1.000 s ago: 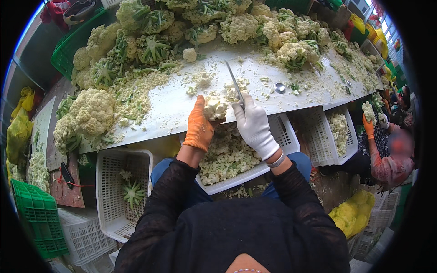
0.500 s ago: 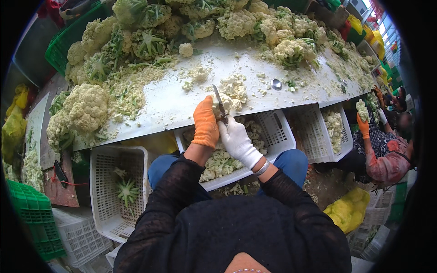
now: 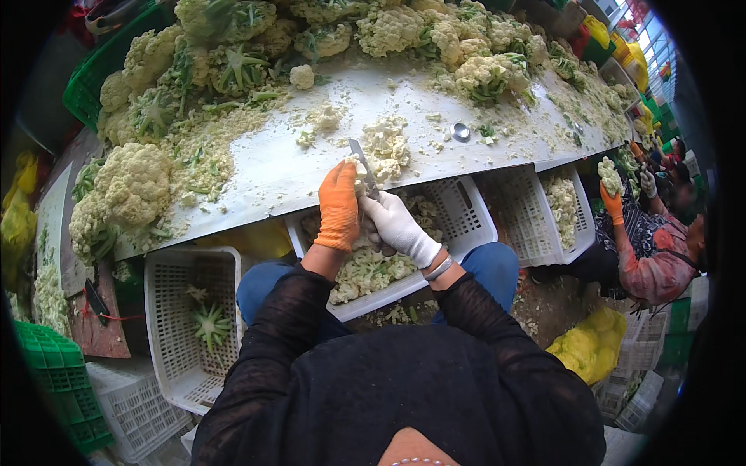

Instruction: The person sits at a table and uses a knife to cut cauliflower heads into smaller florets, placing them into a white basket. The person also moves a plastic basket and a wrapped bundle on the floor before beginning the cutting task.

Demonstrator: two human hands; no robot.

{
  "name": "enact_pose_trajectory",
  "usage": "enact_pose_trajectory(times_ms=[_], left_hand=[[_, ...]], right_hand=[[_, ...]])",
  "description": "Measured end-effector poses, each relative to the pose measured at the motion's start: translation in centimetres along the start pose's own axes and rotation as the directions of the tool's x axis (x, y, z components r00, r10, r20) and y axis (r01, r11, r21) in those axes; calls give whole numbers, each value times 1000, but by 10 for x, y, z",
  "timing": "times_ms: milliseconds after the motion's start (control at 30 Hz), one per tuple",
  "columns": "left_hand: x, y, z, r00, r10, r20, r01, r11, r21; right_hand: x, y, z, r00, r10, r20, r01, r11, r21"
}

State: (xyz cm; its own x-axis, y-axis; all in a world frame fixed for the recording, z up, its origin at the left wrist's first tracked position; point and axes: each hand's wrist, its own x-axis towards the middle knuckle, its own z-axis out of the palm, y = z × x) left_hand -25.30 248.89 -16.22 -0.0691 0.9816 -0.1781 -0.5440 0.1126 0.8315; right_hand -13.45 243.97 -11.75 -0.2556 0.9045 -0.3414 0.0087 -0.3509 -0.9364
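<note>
My left hand (image 3: pixel 339 208), in an orange glove, is closed around a small cauliflower piece (image 3: pixel 359 171), which its fingers mostly hide. In a white glove, my right hand (image 3: pixel 402 231) grips a knife (image 3: pixel 361 158); the blade points up and away, against the piece. Both hands are close together over the table's near edge. Just beyond the blade lies a heap of cut florets (image 3: pixel 387 147). Below my hands, between my knees, a white crate (image 3: pixel 488 233) holds more florets.
Whole cauliflowers (image 3: pixel 136 179) are piled along the left and back of the white table (image 3: pixel 272 167). A round metal object (image 3: pixel 461 132) lies right of the florets. At left, another white crate (image 3: pixel 158 326) holds a leafy stalk (image 3: pixel 211 325). A co-worker (image 3: pixel 657 260) sits at right, holding cauliflower.
The whole view has shifted slightly, so the scene sits a little further left. The knife blade leans more to the left, and both hands keep their holds.
</note>
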Motion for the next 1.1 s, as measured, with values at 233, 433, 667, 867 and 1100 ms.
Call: enact_pose_trajectory(times_ms=[233,433,667,867,1100], left_hand=[[-22,29,0,917,-301,263,367,894,-257],[-27,27,5,823,-417,386,528,813,-247],[-30,26,4,909,-271,317,362,891,-275],[-25,24,-7,859,-206,468,123,972,202],[-32,19,9,856,-127,502,-161,855,492]], right_hand=[[-34,-2,-48,970,120,212,-192,912,363],[-44,0,-37,950,229,213,-283,918,277],[-55,1,-27,885,-235,-402,246,969,-25],[-31,-7,-42,900,-144,-411,155,988,-6],[-26,-18,-64,951,-247,-187,167,917,-363]])
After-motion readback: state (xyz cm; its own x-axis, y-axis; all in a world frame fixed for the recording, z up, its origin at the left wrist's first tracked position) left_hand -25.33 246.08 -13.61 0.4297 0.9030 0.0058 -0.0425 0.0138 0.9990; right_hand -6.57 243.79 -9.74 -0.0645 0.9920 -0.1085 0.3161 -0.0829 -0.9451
